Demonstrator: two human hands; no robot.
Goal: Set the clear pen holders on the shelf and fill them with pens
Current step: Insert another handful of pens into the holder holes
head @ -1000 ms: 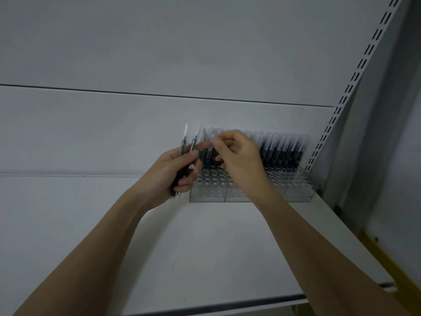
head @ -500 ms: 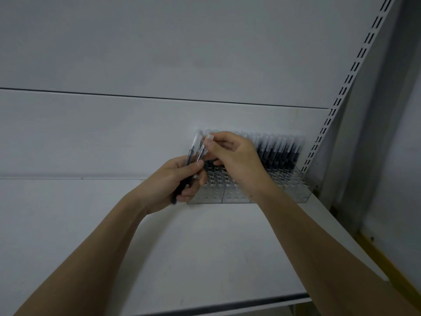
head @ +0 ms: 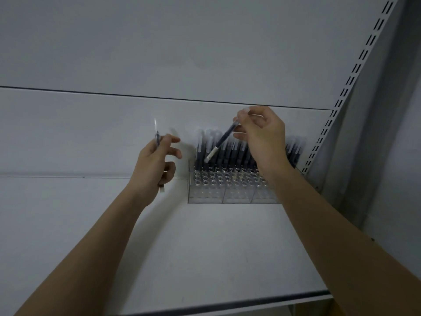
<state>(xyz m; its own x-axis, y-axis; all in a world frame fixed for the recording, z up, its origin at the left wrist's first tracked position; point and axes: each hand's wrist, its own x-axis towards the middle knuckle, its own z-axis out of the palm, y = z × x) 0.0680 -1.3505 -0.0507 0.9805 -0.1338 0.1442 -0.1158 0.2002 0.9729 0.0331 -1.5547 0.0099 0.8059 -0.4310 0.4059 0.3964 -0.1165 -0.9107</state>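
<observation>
Since the last look, both hands have parted: left hand [head: 155,163] drew away to the left of the pen holders [head: 230,190], right hand [head: 262,137] lifted above them, carrying one pen off.

Shelf [head: 205,247]: flat, matte white panel, smooth; dark front edge runs below my forearms. Wide bare run of it lies left and in front of the holders. Back wall panel [head: 159,53] behind them, plain white, one thin dark seam across. Slotted upright [head: 355,71] rises slanted just right of the holders, so that side is tight.

Holders: clear plastic blocks side by side against the back wall, top faces gridded with round sockets. Rear rows hold standing pens [head: 227,153], dark barrels, frosted pale caps; front rows show open sockets.

Right hand: thumb and forefinger pinch the slanted pen [head: 222,142] at its upper end, pale tip pointing down-left over the left end of the holders, apart from the sockets.

Left hand: lower fingers curled round one upright pen [head: 157,137], thin, clear-topped, its pale end showing below the palm; index and middle fingers stick out loosely toward the holders.
</observation>
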